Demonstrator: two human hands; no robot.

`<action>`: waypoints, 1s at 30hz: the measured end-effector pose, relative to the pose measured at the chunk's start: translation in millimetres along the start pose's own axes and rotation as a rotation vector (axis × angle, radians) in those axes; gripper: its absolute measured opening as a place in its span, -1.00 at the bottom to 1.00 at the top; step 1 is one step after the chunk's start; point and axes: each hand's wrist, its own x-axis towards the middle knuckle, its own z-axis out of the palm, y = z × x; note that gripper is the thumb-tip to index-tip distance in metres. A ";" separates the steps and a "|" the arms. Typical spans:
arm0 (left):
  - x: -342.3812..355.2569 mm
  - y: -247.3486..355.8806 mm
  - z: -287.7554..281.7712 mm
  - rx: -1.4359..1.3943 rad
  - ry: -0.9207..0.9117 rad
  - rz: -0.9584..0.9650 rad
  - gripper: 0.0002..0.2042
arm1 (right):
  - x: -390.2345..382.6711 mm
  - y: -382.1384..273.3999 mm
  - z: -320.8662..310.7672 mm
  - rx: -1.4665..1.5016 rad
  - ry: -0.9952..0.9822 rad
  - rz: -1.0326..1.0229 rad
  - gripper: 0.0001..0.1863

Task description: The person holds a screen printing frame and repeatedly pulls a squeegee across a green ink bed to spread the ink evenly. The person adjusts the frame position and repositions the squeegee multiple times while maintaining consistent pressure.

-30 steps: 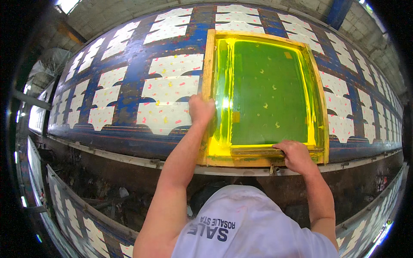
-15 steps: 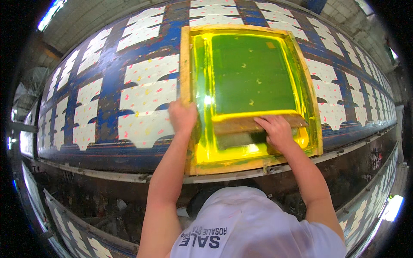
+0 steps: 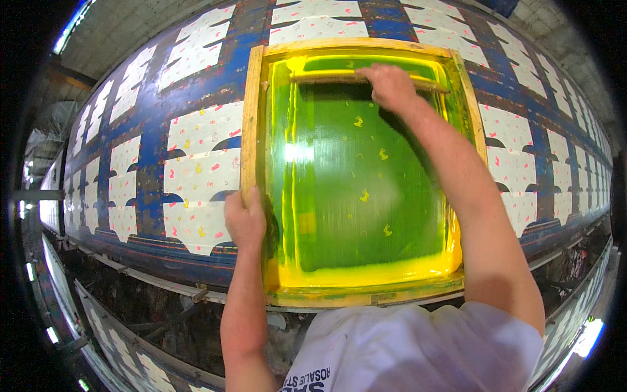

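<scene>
Head view: framed screen (image 3: 339,215) lies on blue table (image 3: 151,157), wall (image 3: 140,23) beyond

From here, the right hand (image 3: 392,88) covers part of the squeegee (image 3: 323,78), the right arm (image 3: 480,209) hides the wooden frame's (image 3: 252,124) near right corner, and far-left white pieces (image 3: 98,111) seem too small to make out

Dk. lettering (image 3: 310,379) on wht. shirt (image 3: 405,333), partly cut off.
</scene>
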 end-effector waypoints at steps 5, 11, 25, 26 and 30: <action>0.0 2.1 2.9 0.072 0.021 0.008 -0.66 | 64.7 42.6 -1.1 -0.007 -0.114 0.074 -0.40; 1.7 4.0 2.7 0.114 -0.004 -0.001 -0.68 | 80.1 69.0 0.2 -0.010 -0.128 0.023 -0.38; 5.7 -1.3 0.5 0.184 -0.097 -0.014 -0.52 | -111.6 -56.6 -75.9 0.204 -0.421 -0.071 -0.60; 7.1 -2.2 0.4 0.174 -0.108 -0.018 -0.51 | -135.4 -71.3 -81.9 0.188 -0.419 -0.073 -0.62; 10.6 -4.7 -2.9 0.105 -0.135 -0.055 -0.45 | -225.4 -131.1 -102.5 0.221 -0.374 -0.099 -0.63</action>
